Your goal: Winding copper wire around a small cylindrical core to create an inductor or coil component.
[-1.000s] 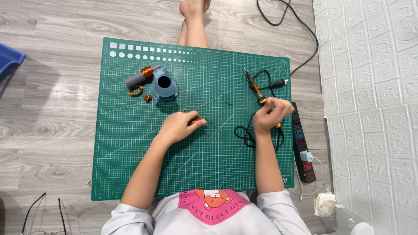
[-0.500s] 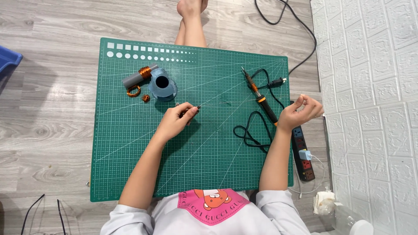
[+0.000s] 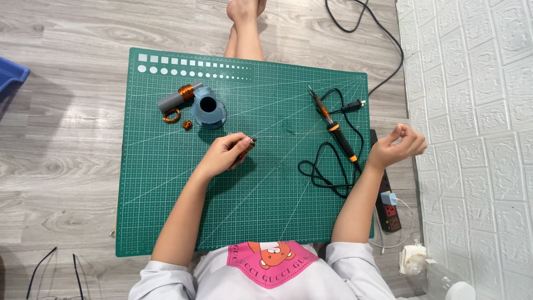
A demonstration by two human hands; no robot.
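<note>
The right hand (image 3: 398, 145) has left the soldering iron (image 3: 333, 125) and swung out past the cutting mat (image 3: 166, 211), toward the wall; it is loosely curled, holding nothing I can make out. The iron lies just inward of it, long axis diagonal, tip pointing away from the person. The left hand (image 3: 226, 153) has moved little, fingers pinched on a small dark part (image 3: 251, 141), with copper coils (image 3: 179, 108) just beyond.

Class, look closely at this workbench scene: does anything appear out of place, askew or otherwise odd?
Mostly tidy. The soldering iron lies flat and diagonal on the green cutting mat, with no stand visible, its black cord looped loosely beside it. Nothing looks spilled or broken.
</note>
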